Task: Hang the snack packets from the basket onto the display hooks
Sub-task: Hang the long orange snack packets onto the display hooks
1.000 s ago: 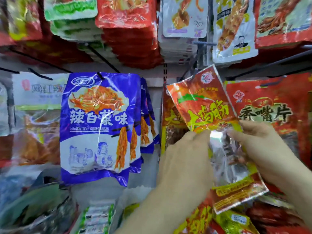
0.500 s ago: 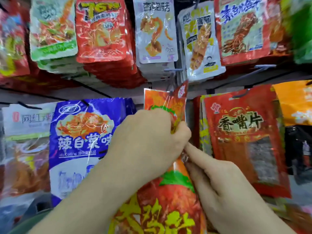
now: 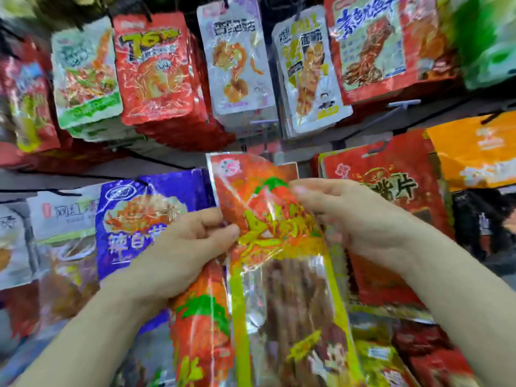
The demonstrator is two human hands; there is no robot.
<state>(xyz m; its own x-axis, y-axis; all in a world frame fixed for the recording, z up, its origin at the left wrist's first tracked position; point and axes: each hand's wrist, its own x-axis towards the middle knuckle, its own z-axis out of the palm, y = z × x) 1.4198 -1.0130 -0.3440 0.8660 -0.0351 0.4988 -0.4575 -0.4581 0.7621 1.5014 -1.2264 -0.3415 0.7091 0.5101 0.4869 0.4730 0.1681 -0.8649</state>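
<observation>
Head view: both hands hold one orange-red packet (image 3: 279,241) upright in front of the display, its top edge raised toward the rail. The left hand (image 3: 190,247) pinches the packet's left edge between thumb and curled fingers. The right hand (image 3: 354,216) lays its fingers (image 3: 300,189) over the upper right edge and seems to grip there, though its thumb is hidden behind the film. The step in hand looks like threading the packet's top hole onto a hook. The hook itself cannot be made out above the packet, and the basket is out of view. To do this well, the top strip should be kept taut and level between the two hands, the hole found by sight, and the packet then slid straight back, not twisted. Room is tight. Just left of the packet hangs a blue packet (image 3: 134,219), partly behind the left hand. Just right of it hangs a red packet (image 3: 391,174), with an orange packet (image 3: 474,152) beyond. Above it, a white packet (image 3: 237,60) reaches down near its top edge. Below it on the left, a second orange-red packet (image 3: 201,331) lies under the left wrist. The only free slot is the narrow gap directly above the held packet.
</observation>
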